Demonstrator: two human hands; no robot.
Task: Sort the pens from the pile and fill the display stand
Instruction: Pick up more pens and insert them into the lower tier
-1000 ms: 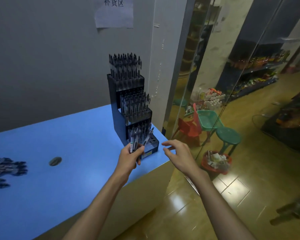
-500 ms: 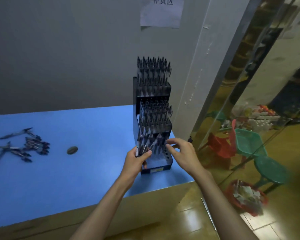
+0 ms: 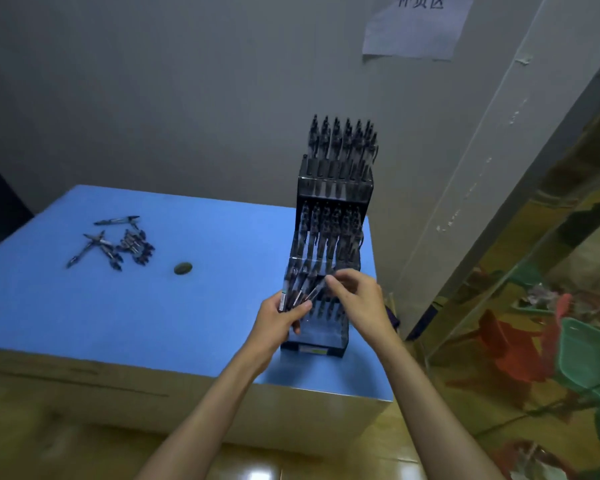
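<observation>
A black three-tier display stand (image 3: 333, 188) stands at the right end of the blue table (image 3: 187, 306). Its top and middle tiers hold several upright pens; the bottom tier is partly filled. My left hand (image 3: 278, 320) grips a bundle of pens (image 3: 297, 296) just in front of the bottom tier. My right hand (image 3: 357, 299) pinches the upper end of one pen of that bundle, right over the bottom tier. A pile of loose pens (image 3: 118, 244) lies on the table at the far left.
A small dark oval disc (image 3: 183, 268) lies on the table between the pile and the stand. A grey wall with a paper notice (image 3: 416, 26) is behind. A glass partition (image 3: 534, 237) and the table's right edge are close to the stand.
The view has swung left and down. My right hand moved in from the table's edge to the bundle and now pinches a pen. My left hand keeps holding the bundle.
</observation>
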